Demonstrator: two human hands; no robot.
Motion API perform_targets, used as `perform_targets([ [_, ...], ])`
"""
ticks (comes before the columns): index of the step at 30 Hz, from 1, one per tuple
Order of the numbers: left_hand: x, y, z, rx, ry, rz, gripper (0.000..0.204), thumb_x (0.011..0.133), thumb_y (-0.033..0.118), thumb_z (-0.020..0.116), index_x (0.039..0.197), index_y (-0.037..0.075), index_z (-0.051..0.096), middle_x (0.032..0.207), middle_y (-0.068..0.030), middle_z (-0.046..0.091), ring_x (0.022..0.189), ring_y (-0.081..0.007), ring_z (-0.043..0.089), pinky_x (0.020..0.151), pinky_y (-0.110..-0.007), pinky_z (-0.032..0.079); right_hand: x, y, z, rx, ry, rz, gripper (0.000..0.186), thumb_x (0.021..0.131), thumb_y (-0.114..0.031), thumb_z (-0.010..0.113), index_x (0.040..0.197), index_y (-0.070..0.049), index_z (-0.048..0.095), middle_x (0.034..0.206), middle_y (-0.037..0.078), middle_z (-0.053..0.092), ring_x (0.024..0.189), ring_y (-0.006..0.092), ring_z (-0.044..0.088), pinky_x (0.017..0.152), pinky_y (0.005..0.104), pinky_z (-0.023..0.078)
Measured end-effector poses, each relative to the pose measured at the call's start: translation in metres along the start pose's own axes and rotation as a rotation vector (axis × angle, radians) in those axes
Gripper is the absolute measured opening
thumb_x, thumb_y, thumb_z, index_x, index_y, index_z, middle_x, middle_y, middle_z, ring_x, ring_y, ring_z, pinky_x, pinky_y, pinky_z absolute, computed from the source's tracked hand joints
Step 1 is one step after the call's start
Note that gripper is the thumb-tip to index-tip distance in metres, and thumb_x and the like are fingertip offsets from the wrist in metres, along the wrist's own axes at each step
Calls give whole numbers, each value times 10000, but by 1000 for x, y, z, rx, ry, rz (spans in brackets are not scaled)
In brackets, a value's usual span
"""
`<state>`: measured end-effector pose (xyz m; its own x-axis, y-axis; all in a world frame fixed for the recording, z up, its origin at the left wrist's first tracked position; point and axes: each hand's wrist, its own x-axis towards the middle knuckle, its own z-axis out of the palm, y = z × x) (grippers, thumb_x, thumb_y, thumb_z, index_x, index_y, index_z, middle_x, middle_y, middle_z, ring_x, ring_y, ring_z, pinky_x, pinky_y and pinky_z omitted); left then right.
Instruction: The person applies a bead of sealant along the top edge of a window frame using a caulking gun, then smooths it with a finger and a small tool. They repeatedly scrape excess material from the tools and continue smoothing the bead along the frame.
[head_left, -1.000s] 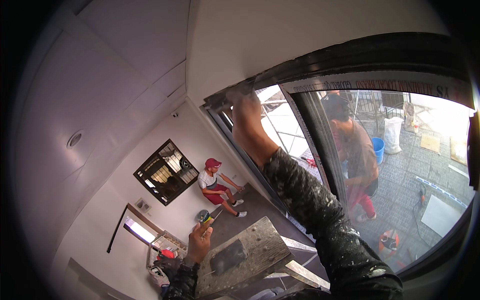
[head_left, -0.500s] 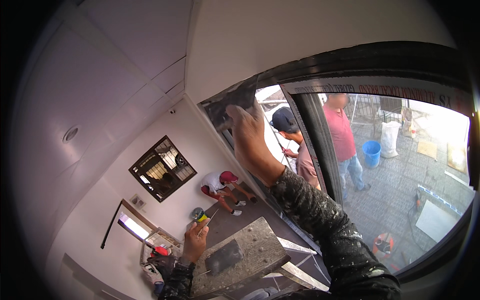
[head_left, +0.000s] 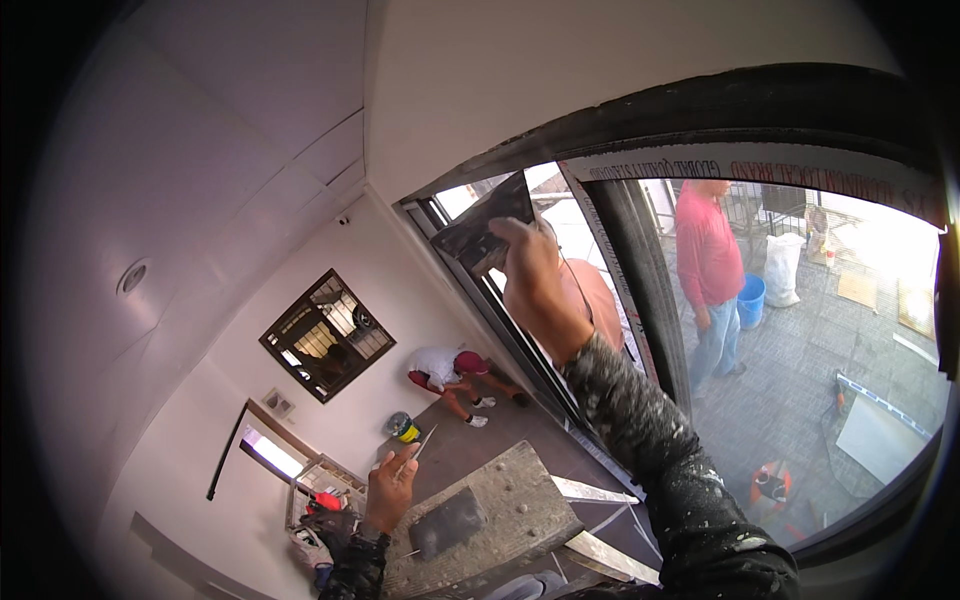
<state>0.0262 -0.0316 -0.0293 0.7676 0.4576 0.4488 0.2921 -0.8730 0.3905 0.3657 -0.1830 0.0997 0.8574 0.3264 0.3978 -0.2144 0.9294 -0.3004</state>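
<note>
My right hand (head_left: 542, 282) is raised at the narrow opening of the dark-framed window (head_left: 700, 100), gripping a flat, dark, smeared blade like a scraper (head_left: 475, 222), tilted just below the frame's upper corner. My left hand (head_left: 390, 487) is lower, fingers pinched round a thin pale stick-like tool (head_left: 426, 440) that points upward. Below it is a worn, speckled platform (head_left: 525, 485) with a dark rectangular patch (head_left: 445, 515) and pale legs. Both my sleeves are dark and paint-spattered. What lies behind the blade is hidden.
A person in a red cap (head_left: 435, 365) bends near a bucket (head_left: 404, 428) on the floor below. Outside, a person in pink (head_left: 708, 245) stands by a blue bucket (head_left: 753, 290) and white sack (head_left: 783, 270); another person (head_left: 592, 300) is behind my right hand.
My right hand and blade have moved down and rightward from the frame's corner. The red-capped person has bent lower. People outside have shifted, one into the opening. My left hand stays low.
</note>
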Motion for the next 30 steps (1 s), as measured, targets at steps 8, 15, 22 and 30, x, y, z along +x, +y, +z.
perform_targets([
  [8,2,-9,4,-48,7,-12,316,1002,245,621,1274,93,676,1111,-264,692,1117,-505,622,1030,-463,481,91,-18,-6,298,-323,274,385,975,-53,469,1296,148,400,1273,285,561,1212,413,599,1096,541,492],
  [15,4,-6,6,-35,26,20,301,1000,225,622,1259,85,684,1035,-257,706,1050,-501,636,1053,-444,472,11,-98,-10,236,-257,9,245,954,-106,551,1133,50,611,1086,183,699,1077,307,670,950,468,551],
  [22,6,-6,9,-42,41,51,308,999,239,627,1265,96,687,1015,-259,707,1042,-494,647,1048,-439,476,-20,-45,-13,279,-31,134,290,946,-100,552,1156,100,551,1118,251,666,1020,384,676,994,526,529],
  [30,4,-12,11,11,19,-23,322,995,250,633,1280,106,678,1034,-281,689,987,-459,684,939,-462,513,46,-33,49,264,25,87,230,975,-97,537,1099,95,524,1106,209,603,1087,337,627,1000,437,555],
])
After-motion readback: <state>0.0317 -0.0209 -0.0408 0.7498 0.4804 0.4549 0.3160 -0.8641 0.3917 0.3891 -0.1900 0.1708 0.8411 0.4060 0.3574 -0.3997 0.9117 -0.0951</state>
